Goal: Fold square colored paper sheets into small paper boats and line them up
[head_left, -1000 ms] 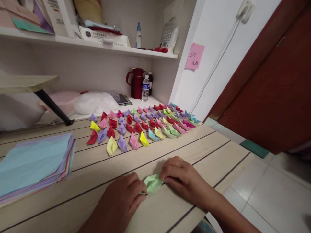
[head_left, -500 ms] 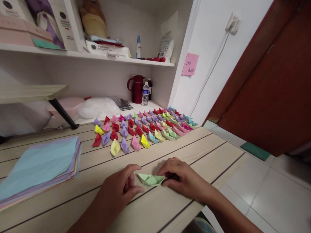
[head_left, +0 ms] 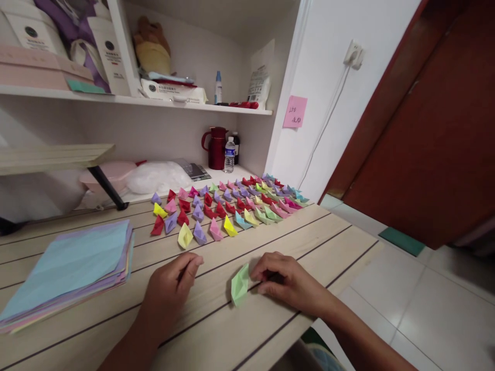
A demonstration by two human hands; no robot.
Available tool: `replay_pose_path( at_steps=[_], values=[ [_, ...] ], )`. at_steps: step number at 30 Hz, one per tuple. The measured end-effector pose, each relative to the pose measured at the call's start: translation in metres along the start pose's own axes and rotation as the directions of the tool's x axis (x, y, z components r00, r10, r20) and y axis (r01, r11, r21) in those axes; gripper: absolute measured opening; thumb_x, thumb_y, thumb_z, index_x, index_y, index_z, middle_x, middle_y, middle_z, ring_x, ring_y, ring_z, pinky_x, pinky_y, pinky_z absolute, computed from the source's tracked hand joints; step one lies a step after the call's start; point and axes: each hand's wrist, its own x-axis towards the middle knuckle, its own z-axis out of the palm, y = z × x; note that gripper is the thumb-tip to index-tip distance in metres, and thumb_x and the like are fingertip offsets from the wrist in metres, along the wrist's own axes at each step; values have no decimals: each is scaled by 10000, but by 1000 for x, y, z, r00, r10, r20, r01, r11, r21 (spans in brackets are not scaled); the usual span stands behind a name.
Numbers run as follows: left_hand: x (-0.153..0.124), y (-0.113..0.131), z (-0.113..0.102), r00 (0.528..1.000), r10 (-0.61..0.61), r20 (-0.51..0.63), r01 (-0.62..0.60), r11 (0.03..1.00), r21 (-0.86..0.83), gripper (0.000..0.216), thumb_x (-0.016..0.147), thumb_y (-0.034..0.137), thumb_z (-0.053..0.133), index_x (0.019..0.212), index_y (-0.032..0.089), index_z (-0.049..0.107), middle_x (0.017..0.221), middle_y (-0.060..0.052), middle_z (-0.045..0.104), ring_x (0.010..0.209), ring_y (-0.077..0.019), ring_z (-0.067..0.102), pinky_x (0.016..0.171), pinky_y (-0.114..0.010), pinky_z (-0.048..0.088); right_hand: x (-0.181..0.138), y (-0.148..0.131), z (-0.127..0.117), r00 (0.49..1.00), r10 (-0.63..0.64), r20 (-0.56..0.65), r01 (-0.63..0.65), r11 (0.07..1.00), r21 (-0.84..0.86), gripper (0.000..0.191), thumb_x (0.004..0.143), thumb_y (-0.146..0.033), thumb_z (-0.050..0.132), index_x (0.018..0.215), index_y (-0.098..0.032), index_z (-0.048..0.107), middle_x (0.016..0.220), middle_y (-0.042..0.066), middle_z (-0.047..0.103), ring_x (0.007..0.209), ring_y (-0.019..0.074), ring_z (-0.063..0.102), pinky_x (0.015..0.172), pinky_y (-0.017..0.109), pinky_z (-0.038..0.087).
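A light green folded paper boat (head_left: 240, 285) stands on the slatted wooden table between my hands, its long side turned toward the far edge. My right hand (head_left: 284, 281) rests just to the right of it, fingers curved with a gap between thumb and forefinger, holding nothing. The fingertips are very near the boat, perhaps touching. To the left, apart from the boat, my left hand (head_left: 170, 283) has its fingers curled in and thumb pressed against them, with nothing visible in it. Beyond, rows of small coloured paper boats (head_left: 200, 233) cover the back of the table.
A stack of coloured paper sheets (head_left: 73, 257) lies at the left, light blue on top. Behind the boats, a shelf holds a dark red jug (head_left: 216, 148) and a water bottle (head_left: 229, 154). A small raised stand (head_left: 58, 157) is at the left. The table's right edge drops to tiled floor.
The green boat has turned from lying crosswise to pointing away from me. My left hand has drawn back leftward from it and closed its fingers; my right hand has barely moved.
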Motion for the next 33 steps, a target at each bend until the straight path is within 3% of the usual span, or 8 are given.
replay_pose_path(
  at_steps=[6, 11, 15, 23, 27, 31, 33],
  values=[
    [-2, -1, 7, 994, 107, 27, -108, 993, 42, 350, 953, 442, 454, 722, 221, 596, 536, 74, 478, 492, -93, 455, 512, -207, 357, -13, -19, 16, 957, 249, -148, -236, 966, 102, 109, 952, -252, 582, 987, -222, 681, 860, 18, 640, 770, 165, 595, 692, 267, 455],
    [-7, 6, 12, 939, 299, 168, -309, 951, 32, 340, 953, 327, 465, 650, 212, 570, 566, 57, 493, 521, -82, 460, 527, -210, 334, -5, -15, 12, 955, 234, -185, -242, 970, -21, 173, 936, -149, 538, 947, -219, 696, 950, 47, 639, 864, 192, 624, 788, 316, 463],
    [-12, 17, 17, 861, 408, 303, -425, 905, -9, 272, 939, 253, 491, 697, 221, 611, 629, 40, 592, 605, -92, 557, 580, -216, 361, -9, -16, 15, 951, 204, -234, -202, 979, 33, 140, 952, -194, 545, 979, -222, 680, 949, 46, 630, 863, 189, 614, 779, 315, 457],
    [-16, 22, 18, 816, 425, 393, -451, 892, -27, 264, 954, 253, 469, 738, 222, 617, 635, 25, 574, 614, -112, 544, 585, -247, 347, -27, -27, 25, 972, 173, -158, -157, 982, 107, 184, 904, -305, 684, 1077, -256, 647, 997, 29, 615, 864, 192, 586, 769, 311, 460],
    [-17, 29, 16, 790, 419, 448, -422, 901, -98, 268, 958, 269, 465, 740, 229, 616, 634, 31, 563, 612, -108, 534, 583, -249, 337, -31, -27, 33, 981, 141, -137, -151, 986, -65, 330, 822, -361, 791, 1094, -274, 626, 1057, 39, 625, 960, 237, 580, 831, 356, 449],
    [-20, 39, 14, 756, 436, 487, -401, 898, -182, 204, 941, 258, 488, 832, 251, 661, 727, 16, 632, 696, -122, 579, 626, -252, 364, -33, -27, 42, 979, 142, -145, -169, 966, -197, 298, 813, -319, 799, 1025, -258, 599, 1040, 38, 627, 934, 245, 578, 795, 366, 440],
    [-21, 41, 14, 751, 424, 506, -381, 904, -193, 209, 931, 271, 509, 780, 241, 650, 709, 15, 619, 690, -122, 572, 625, -253, 363, -32, -27, 44, 978, 134, -158, -170, 955, -243, 295, 813, -270, 796, 1020, -255, 587, 1044, 38, 632, 932, 248, 578, 793, 374, 434]
  ],
)
